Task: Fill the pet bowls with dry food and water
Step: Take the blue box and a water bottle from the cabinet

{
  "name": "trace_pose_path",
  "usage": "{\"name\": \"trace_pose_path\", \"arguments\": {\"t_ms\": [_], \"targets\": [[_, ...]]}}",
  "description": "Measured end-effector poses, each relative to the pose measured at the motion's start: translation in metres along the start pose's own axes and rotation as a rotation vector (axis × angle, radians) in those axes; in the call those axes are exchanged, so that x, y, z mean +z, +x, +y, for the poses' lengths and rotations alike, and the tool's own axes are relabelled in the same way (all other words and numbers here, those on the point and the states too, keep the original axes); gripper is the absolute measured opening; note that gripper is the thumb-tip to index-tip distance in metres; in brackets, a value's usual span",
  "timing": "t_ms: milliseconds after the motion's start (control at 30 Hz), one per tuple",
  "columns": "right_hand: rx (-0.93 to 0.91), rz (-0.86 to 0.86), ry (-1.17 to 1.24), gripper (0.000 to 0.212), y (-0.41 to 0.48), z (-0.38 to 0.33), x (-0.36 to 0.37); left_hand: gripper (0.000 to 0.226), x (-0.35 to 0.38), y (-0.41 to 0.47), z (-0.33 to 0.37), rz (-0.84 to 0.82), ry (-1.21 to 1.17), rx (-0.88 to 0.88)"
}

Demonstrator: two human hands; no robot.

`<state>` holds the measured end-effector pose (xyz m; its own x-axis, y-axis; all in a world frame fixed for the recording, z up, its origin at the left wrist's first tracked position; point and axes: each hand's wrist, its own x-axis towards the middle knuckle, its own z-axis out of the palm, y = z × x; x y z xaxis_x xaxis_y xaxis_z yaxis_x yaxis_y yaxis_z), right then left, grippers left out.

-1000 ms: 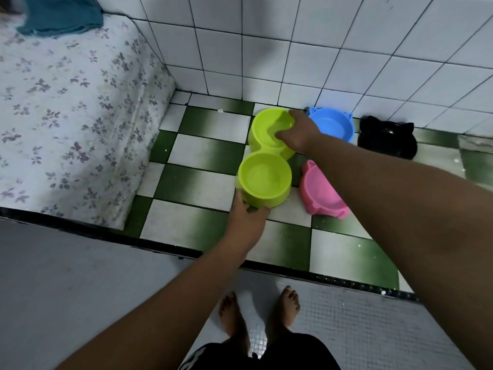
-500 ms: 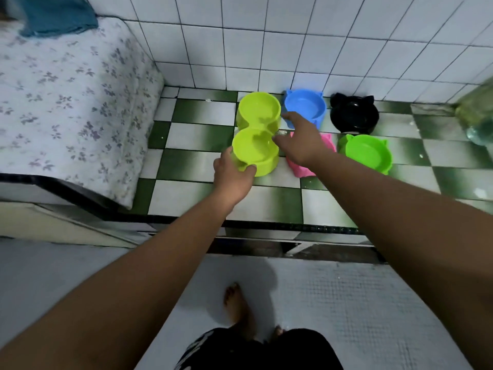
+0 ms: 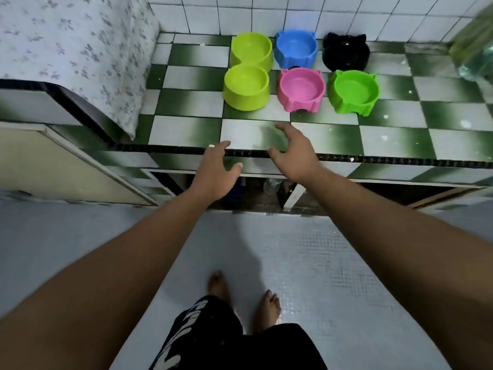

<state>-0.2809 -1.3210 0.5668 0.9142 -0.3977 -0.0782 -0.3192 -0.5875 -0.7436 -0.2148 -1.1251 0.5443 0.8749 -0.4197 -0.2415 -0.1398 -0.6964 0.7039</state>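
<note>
A lime double bowl [image 3: 246,72] stands on the green and white checkered counter [image 3: 186,132] near the tiled wall. To its right sit a blue bowl [image 3: 296,49], a black bowl [image 3: 346,52], a pink bowl [image 3: 301,90] and a green bowl [image 3: 352,92], all cat-eared. All the bowls look empty. My left hand [image 3: 217,170] hovers over the counter's front edge with fingers spread, holding nothing. My right hand [image 3: 293,150] is beside it, also open, a short way in front of the pink bowl.
A floral cloth [image 3: 80,44] covers a raised block on the left. A clear greenish bottle [image 3: 474,49] is partly in view at the far right. Below the counter is an open cabinet space [image 3: 266,188]. My bare feet stand on the grey floor [image 3: 306,263].
Both hands let go of the lime double bowl and drew back to the counter's front edge. The view pulled back, bringing all the bowls into sight.
</note>
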Motion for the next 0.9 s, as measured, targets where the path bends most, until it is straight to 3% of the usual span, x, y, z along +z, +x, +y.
{"name": "trace_pose_path", "arguments": {"t_ms": [167, 400, 567, 767, 900], "targets": [[0.011, 0.013, 0.017, 0.055, -0.054, 0.028, 0.058, 0.062, 0.018, -0.026, -0.060, -0.059, 0.021, 0.021], [0.097, -0.136, 0.003, 0.061, -0.073, 0.091, 0.188, 0.063, 0.069, -0.004, -0.194, -0.067, 0.039, -0.084], [0.202, -0.184, 0.050, 0.067, -0.014, 0.154, 0.273, 0.065, 0.116, 0.059, -0.288, -0.052, 0.100, -0.083], [0.257, -0.181, 0.019, 0.088, 0.082, 0.250, 0.350, 0.071, 0.169, 0.156, -0.381, -0.054, 0.170, -0.087], [0.250, -0.149, 0.017, 0.092, 0.136, 0.314, 0.400, 0.075, 0.208, 0.226, -0.447, 0.038, 0.143, -0.080]]}}
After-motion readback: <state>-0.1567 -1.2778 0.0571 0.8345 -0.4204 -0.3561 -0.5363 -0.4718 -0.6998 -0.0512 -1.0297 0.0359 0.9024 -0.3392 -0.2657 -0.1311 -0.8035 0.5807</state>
